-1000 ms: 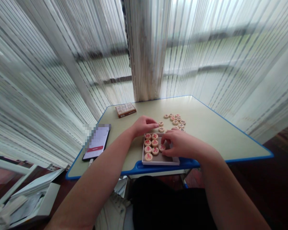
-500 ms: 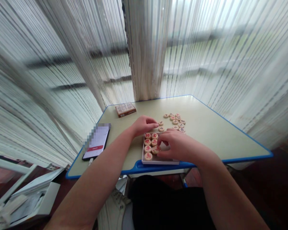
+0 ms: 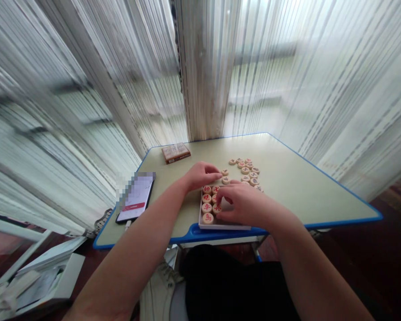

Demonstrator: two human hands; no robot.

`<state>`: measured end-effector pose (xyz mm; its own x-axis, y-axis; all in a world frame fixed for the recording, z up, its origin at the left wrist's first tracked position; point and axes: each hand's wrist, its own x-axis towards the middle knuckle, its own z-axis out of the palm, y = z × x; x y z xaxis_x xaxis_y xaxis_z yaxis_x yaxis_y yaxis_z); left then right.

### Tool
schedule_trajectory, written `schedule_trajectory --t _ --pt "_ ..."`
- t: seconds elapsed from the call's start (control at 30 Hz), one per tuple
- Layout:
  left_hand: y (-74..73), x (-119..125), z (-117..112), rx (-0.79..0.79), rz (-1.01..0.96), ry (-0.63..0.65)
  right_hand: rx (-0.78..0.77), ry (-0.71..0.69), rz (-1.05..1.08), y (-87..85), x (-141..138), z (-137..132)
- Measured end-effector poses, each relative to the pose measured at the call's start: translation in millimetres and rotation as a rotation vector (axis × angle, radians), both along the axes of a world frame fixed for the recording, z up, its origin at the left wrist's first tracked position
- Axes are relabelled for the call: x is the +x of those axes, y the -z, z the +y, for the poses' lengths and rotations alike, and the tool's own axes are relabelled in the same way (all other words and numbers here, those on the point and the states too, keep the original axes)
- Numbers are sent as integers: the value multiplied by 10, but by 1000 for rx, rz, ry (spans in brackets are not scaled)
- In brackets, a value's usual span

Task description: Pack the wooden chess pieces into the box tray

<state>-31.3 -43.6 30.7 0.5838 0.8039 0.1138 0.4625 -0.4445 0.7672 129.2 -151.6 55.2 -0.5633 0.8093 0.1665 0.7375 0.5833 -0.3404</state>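
Observation:
A shallow white box lies at the near edge of the table and holds several round wooden chess pieces with red characters. My right hand rests over the box with its fingers curled, fingertips on a piece among those in the box. My left hand lies at the box's far left corner, fingers curled, fingertips touching a loose piece on the table. A further cluster of loose pieces lies just behind the box.
The pale table has a blue rim. A phone lies at its left edge, and a small printed box lid sits at the far left. White curtains hang close behind. Papers and a white frame lie on the floor at the left.
My right hand has slid left over the box, pushing a piece toward the others. My left hand has stayed in place.

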Motion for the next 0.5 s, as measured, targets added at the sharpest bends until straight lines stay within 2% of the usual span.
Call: schedule_trajectory --t 0.5 --pt "-3 -2 4 -1 -25 -1 16 36 4 -31 10 -28"
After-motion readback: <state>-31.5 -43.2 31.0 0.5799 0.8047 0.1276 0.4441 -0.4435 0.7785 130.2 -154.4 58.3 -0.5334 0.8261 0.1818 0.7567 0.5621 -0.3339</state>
